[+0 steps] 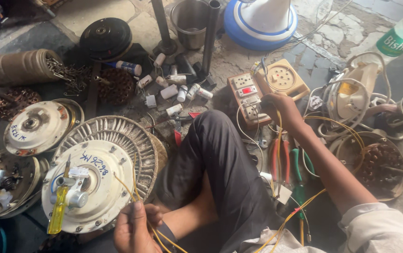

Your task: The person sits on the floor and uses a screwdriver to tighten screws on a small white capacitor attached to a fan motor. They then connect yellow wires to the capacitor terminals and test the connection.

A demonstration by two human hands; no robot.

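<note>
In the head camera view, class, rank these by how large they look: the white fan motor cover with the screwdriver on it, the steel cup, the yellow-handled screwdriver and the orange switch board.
1. white fan motor cover
2. steel cup and orange switch board: look alike, and the cup lies farther off, so unranked
3. yellow-handled screwdriver

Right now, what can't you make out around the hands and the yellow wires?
All from the head view:
- Right hand: its fingertips hide what they press on the switch board.
- Left hand: the bottom edge cuts it off; grip on the yellow wires is partly hidden.
- Wire ends at the fan motor: too small to trace.
- Pliers: jaws hidden under the wires.
</note>
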